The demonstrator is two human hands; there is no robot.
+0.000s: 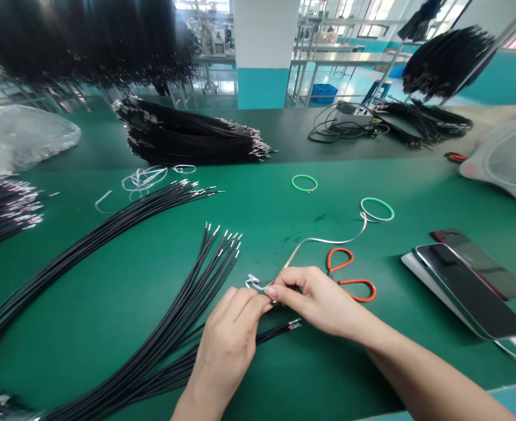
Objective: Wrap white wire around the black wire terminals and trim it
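My left hand (225,345) grips a bundle of black wires (275,332) with crimped metal terminals at their ends. My right hand (315,298) pinches a flat white strip (328,241) against that bundle, just above my left fingers. The strip runs up and right to a green-and-white coil (377,209). A small white loop (253,283) sticks out beside my left fingertips. Orange-handled scissors (350,275) lie just past my right hand, and a longer fan of black terminated wires (188,304) spreads under my left hand.
A green workbench mat (267,216) carries several black wire bundles (188,137), a small green ring (304,183) and white wire loops (144,180). Phones (471,289) lie at right, beside a white fan (510,158). A wired device (352,115) stands at the back.
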